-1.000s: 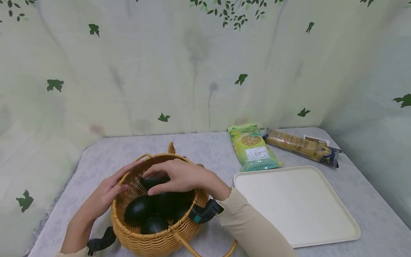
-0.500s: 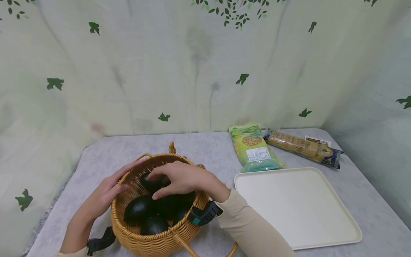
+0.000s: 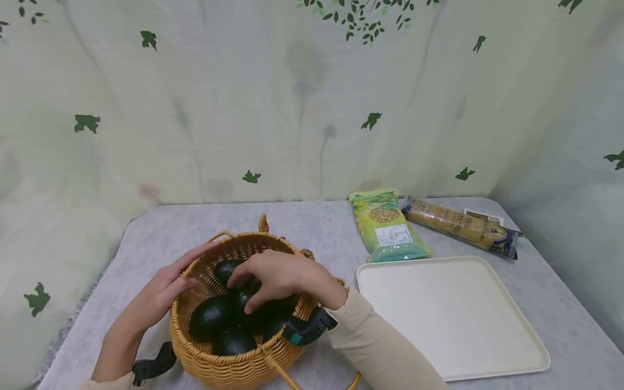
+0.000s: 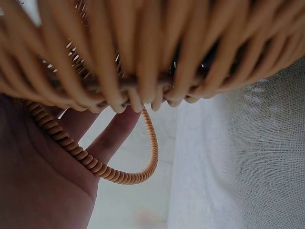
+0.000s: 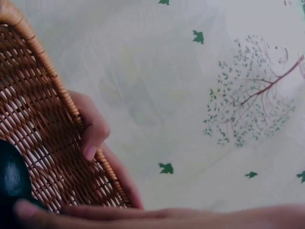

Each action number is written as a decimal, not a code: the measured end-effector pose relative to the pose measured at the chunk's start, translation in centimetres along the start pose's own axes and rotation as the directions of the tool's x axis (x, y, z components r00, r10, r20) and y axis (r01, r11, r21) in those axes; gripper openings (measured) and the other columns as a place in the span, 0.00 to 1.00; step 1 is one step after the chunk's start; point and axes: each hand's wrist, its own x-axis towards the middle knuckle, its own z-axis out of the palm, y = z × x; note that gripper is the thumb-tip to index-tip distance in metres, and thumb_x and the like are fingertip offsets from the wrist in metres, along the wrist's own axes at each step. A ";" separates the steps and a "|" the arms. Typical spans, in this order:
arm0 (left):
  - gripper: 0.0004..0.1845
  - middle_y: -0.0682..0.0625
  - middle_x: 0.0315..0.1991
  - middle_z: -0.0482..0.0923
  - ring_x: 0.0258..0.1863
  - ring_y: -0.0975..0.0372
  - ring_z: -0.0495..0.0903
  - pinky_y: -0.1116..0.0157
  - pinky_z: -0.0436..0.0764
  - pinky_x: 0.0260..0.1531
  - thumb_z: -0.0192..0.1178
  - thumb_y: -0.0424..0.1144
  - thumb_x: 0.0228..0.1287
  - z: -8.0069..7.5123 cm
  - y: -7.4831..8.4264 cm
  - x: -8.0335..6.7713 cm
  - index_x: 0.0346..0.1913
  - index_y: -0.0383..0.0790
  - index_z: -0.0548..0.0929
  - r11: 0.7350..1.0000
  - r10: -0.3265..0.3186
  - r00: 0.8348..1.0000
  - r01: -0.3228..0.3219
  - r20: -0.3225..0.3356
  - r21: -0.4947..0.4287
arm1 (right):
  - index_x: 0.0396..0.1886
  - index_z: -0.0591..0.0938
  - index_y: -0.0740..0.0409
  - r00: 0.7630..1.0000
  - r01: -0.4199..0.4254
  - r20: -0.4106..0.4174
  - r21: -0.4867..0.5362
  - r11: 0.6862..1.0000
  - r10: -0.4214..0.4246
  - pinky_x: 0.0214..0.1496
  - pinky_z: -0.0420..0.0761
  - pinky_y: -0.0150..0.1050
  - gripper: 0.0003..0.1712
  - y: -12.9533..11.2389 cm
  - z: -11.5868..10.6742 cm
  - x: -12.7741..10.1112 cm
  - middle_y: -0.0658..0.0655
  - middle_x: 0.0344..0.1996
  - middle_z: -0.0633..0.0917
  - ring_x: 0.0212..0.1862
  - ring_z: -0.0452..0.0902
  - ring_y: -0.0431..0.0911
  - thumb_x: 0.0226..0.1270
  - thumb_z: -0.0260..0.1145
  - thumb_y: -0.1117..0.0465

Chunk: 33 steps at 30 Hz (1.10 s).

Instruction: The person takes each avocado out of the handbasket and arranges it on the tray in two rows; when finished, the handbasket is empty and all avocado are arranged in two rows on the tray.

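A woven wicker basket (image 3: 229,374) holds several dark avocados (image 3: 212,318). My left hand (image 3: 158,295) grips its left rim, thumb on the inside; the left wrist view shows the fingers beyond the weave and a coiled loop handle (image 4: 152,148) by the palm. Inside the basket, my right hand (image 3: 283,277) has its fingers and thumb curved over a middle avocado (image 3: 244,299), which still lies among the others. Another avocado (image 3: 226,269) lies beyond those fingertips. In the right wrist view, the thumb (image 5: 26,210) is against a dark avocado (image 5: 13,174).
A cream tray (image 3: 453,319) lies on the grey-covered table to the right. Behind it are a green-yellow bag (image 3: 387,225) printed with beans or grains and a long pasta-like packet (image 3: 460,225). The basket's long handle (image 3: 283,371) droops toward the front. A leaf-print curtain hangs behind.
My right hand has shifted slightly nearer and right inside the basket, off the far avocado, which now shows more. Its fingers now curve over the middle one. The left hand stays on the rim.
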 end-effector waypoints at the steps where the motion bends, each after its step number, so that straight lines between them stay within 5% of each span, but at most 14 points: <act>1: 0.33 0.71 0.76 0.62 0.68 0.80 0.65 0.73 0.72 0.57 0.47 0.29 0.75 0.0 0.0 0.0 0.80 0.50 0.64 1.000 -0.003 1.000 0.003 0.001 0.000 | 0.64 0.84 0.49 1.000 0.001 0.001 -0.012 1.000 -0.001 0.58 0.75 0.26 0.28 -0.1 0.0 0.0 0.43 0.58 0.86 0.58 0.80 0.33 0.64 0.77 0.54; 11: 0.35 0.72 0.74 0.63 0.62 0.76 0.72 0.62 0.79 0.52 0.48 0.29 0.74 -0.1 0.2 0.3 0.80 0.56 0.64 0.999 -0.007 1.000 0.007 0.001 0.032 | 0.61 0.87 0.44 0.999 0.018 0.030 -0.087 0.996 -0.016 0.55 0.75 0.24 0.24 -0.4 0.1 0.0 0.40 0.56 0.87 0.56 0.81 0.32 0.65 0.76 0.53; 19: 0.36 0.72 0.75 0.62 0.66 0.79 0.66 0.63 0.77 0.55 0.46 0.28 0.72 -0.2 0.4 0.3 0.81 0.55 0.63 1.000 -0.018 1.000 0.018 0.012 0.013 | 0.58 0.89 0.40 0.999 -0.005 0.032 -0.088 0.996 0.008 0.44 0.73 0.24 0.20 -0.7 0.3 0.0 0.35 0.53 0.87 0.44 0.78 0.29 0.65 0.76 0.53; 27: 0.35 0.71 0.74 0.64 0.63 0.76 0.71 0.63 0.79 0.52 0.46 0.30 0.74 -0.2 0.4 0.0 0.80 0.57 0.63 1.000 -0.026 1.000 0.027 0.009 -0.005 | 0.56 0.90 0.41 1.000 0.009 0.001 -0.091 0.996 -0.009 0.33 0.68 0.25 0.19 -0.8 0.5 -0.1 0.35 0.51 0.89 0.31 0.71 0.30 0.65 0.76 0.52; 33: 0.34 0.73 0.73 0.63 0.61 0.74 0.74 0.62 0.81 0.47 0.47 0.30 0.75 0.0 0.2 -0.3 0.80 0.57 0.63 1.000 -0.028 1.000 0.028 0.003 -0.011 | 0.55 0.90 0.41 0.999 0.031 -0.020 -0.098 0.995 -0.033 0.39 0.70 0.24 0.18 -1.0 0.6 -0.4 0.35 0.49 0.89 0.29 0.72 0.29 0.65 0.76 0.52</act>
